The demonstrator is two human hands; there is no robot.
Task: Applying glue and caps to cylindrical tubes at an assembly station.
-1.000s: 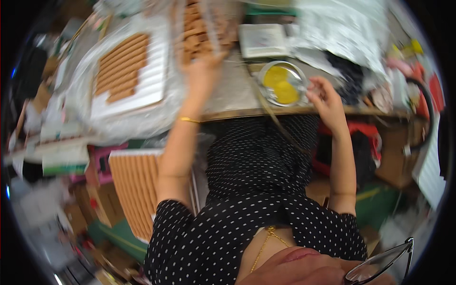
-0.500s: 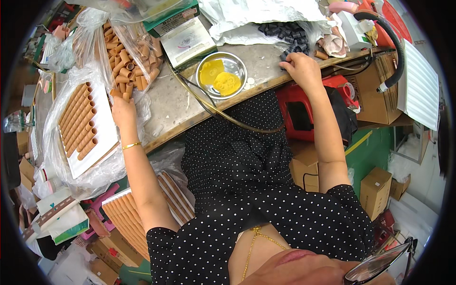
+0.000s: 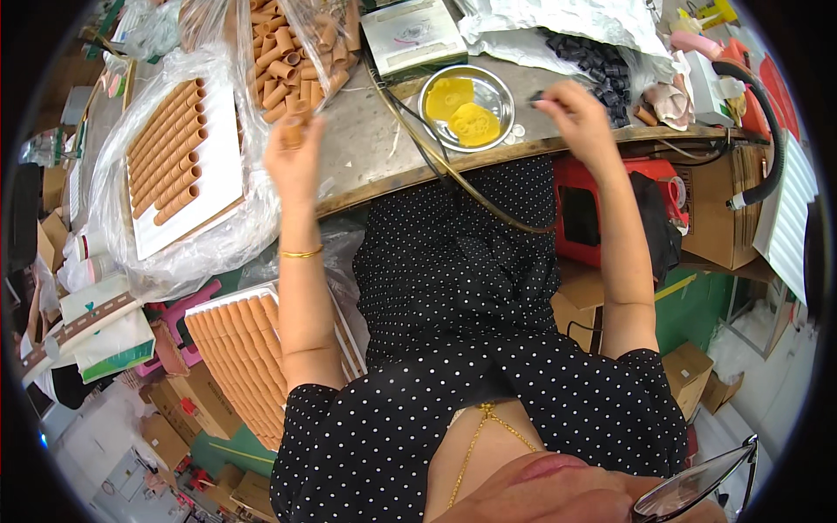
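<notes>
Left hand: the left hand is up, fingers closed on a brown tube.
Right hand: the right hand pinches a small dark cap.
Bowl: a steel bowl just left of the right hand holds yellow sponges.
Bag: a clear bag of tubes sits above the left hand.
Tray: a white tray of tube rows lies to its left.
Caps: black caps are heaped beyond the right hand.
</notes>
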